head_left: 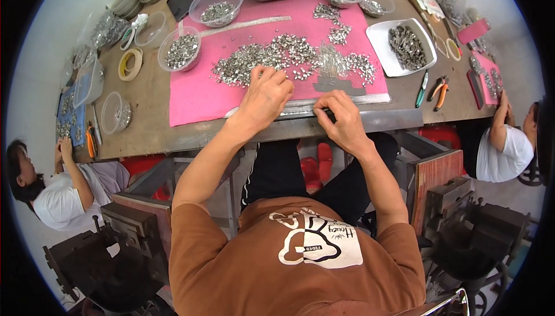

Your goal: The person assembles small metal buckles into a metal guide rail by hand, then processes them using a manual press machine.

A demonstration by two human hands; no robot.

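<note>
My left hand (267, 97) is at the near edge of a heap of small silvery metal pieces (248, 62) on a pink mat (199, 99). Its fingers are bent together, and what they hold, if anything, is hidden. Over the table's front edge, my right hand (341, 118) is closed on a small black object, mostly covered by the fingers. Between the hands runs a narrow silvery strip (298, 110) along the mat's near edge. Just beyond my right hand lie a flat grey piece (341, 86) and a bunch of thin metal pins (330, 60).
Clear plastic bowls (217, 5) of metal parts stand left and far. At right are a white dish (376, 41) of darker pieces, a green-handled tool (421, 89) and orange-handled pliers (441, 93). Tape (130, 64) lies left. Co-workers sit at left (63, 194) and right (506, 142).
</note>
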